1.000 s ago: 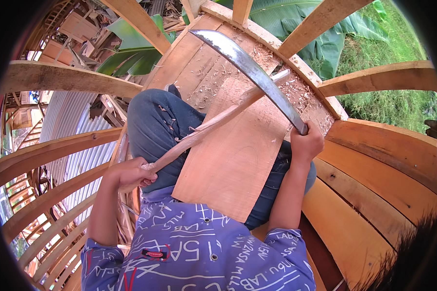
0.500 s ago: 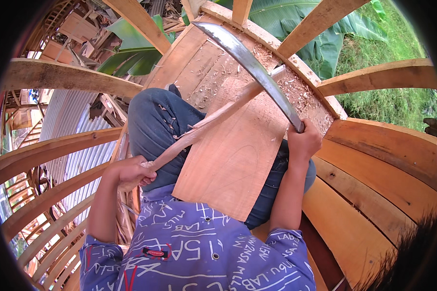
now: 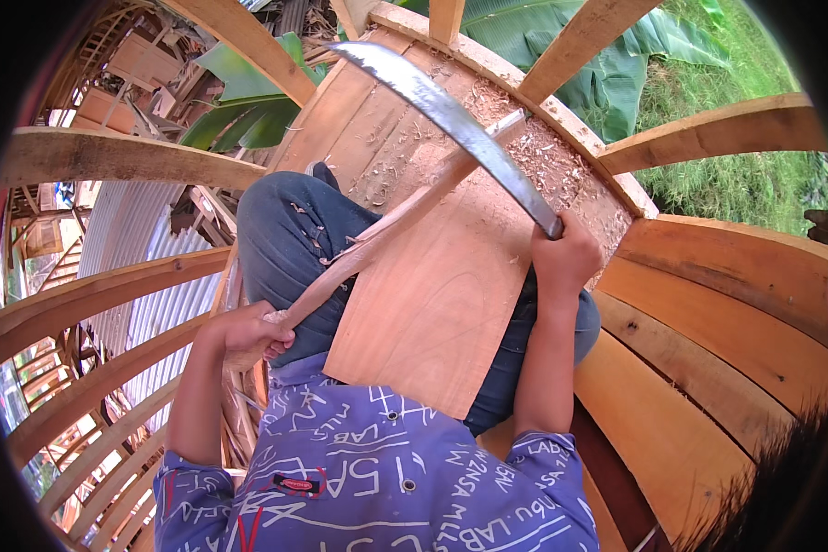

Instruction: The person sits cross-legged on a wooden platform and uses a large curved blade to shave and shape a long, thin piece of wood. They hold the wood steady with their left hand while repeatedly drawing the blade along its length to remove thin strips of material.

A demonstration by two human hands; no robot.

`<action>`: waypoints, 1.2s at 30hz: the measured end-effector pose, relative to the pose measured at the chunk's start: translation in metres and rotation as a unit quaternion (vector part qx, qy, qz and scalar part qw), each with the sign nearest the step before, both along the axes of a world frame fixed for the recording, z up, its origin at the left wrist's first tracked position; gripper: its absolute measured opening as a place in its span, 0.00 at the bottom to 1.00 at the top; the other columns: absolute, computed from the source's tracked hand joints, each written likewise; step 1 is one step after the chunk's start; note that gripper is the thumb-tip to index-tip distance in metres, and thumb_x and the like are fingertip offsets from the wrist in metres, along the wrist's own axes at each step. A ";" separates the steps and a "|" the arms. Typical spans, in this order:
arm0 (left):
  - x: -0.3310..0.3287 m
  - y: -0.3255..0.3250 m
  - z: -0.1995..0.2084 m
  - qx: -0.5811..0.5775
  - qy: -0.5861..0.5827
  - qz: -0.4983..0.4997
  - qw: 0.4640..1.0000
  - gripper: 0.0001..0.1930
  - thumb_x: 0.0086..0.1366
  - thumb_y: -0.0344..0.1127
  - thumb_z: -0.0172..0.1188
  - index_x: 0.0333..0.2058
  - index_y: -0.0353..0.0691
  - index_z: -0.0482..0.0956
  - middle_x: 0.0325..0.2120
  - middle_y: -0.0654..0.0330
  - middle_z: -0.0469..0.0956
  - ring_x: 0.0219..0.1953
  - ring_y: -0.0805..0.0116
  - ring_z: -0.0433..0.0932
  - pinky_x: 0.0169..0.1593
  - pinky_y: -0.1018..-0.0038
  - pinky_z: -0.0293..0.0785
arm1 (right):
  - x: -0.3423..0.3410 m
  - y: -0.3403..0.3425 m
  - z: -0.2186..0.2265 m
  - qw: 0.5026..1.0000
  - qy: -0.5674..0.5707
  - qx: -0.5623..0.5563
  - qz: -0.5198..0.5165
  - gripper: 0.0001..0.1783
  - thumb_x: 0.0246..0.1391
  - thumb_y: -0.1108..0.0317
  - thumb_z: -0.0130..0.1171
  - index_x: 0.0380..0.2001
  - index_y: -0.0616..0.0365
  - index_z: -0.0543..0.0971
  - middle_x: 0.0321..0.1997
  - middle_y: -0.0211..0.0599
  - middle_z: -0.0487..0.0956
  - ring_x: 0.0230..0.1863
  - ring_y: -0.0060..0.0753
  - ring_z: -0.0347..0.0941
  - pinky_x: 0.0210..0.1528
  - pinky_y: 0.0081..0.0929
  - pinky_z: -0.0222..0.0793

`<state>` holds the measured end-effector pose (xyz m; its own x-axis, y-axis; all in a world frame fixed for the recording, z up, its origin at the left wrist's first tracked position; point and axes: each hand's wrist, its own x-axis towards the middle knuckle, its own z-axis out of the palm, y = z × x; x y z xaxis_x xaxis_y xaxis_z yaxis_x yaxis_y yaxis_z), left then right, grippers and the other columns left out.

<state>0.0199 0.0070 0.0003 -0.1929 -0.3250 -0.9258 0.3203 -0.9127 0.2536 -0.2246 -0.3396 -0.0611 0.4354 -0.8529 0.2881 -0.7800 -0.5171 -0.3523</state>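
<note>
My left hand (image 3: 259, 331) is closed round the near end of a long pale wooden stick (image 3: 373, 241), which slants away to the upper right. A curl of shaved wood stands off the stick near its middle. In my right hand (image 3: 566, 253) is a machete (image 3: 465, 129) with a long, slightly curved blade; my fist hides its handle. The blade crosses over the far part of the stick, its tip pointing to the upper left. Whether blade and wood touch, I cannot tell. Under the stick, a wide flat board (image 3: 432, 327) lies between my legs.
Wood shavings (image 3: 561, 179) are scattered over the plank floor (image 3: 377, 138) ahead. Curved wooden ribs (image 3: 138, 158) rise on the left and far side, with planks (image 3: 699, 336) along the right. Beyond them are banana leaves (image 3: 524, 41), grass and corrugated metal sheets (image 3: 156, 244).
The machete and my right hand have shifted slightly left. My left hand keeps its hold on the stick, nearly unmoved.
</note>
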 end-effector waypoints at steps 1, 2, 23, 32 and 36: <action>0.001 0.002 -0.001 0.002 -0.008 0.003 1.000 0.12 0.60 0.37 0.61 0.23 0.34 0.75 0.19 0.64 0.71 0.22 0.76 0.68 0.28 0.76 0.67 | 0.005 0.007 0.000 1.000 -0.003 -0.001 0.021 0.05 0.38 0.64 0.63 0.20 0.52 0.79 0.17 0.40 0.75 0.21 0.46 0.74 0.25 0.38 0.67; 0.001 0.002 -0.001 0.004 -0.016 0.005 1.000 0.12 0.60 0.37 0.61 0.24 0.33 0.75 0.19 0.64 0.71 0.21 0.75 0.69 0.28 0.76 0.67 | 0.007 0.011 -0.001 0.999 -0.007 -0.002 0.043 0.05 0.38 0.64 0.63 0.20 0.51 0.79 0.17 0.39 0.75 0.22 0.46 0.74 0.25 0.37 0.67; -0.002 -0.008 0.002 -0.004 -0.015 0.006 1.000 0.14 0.61 0.39 0.60 0.22 0.34 0.74 0.18 0.64 0.70 0.21 0.74 0.68 0.28 0.75 0.66 | -0.004 -0.009 -0.007 0.994 0.039 0.048 -0.088 0.05 0.37 0.65 0.64 0.19 0.53 0.79 0.17 0.38 0.76 0.21 0.45 0.74 0.24 0.38 0.67; 0.001 -0.001 0.000 -0.008 -0.037 -0.022 0.999 0.14 0.61 0.39 0.60 0.23 0.33 0.76 0.19 0.63 0.72 0.22 0.76 0.69 0.29 0.77 0.68 | 0.008 -0.006 -0.006 0.998 -0.015 -0.052 0.018 0.04 0.34 0.68 0.63 0.20 0.52 0.78 0.20 0.36 0.77 0.24 0.43 0.74 0.26 0.36 0.66; 0.002 -0.009 -0.003 0.003 0.002 0.006 1.000 0.14 0.61 0.39 0.60 0.23 0.33 0.76 0.19 0.63 0.72 0.22 0.76 0.69 0.28 0.77 0.67 | -0.002 -0.017 -0.009 0.996 0.049 0.026 -0.069 0.04 0.36 0.67 0.63 0.20 0.52 0.79 0.21 0.37 0.78 0.23 0.43 0.75 0.26 0.37 0.66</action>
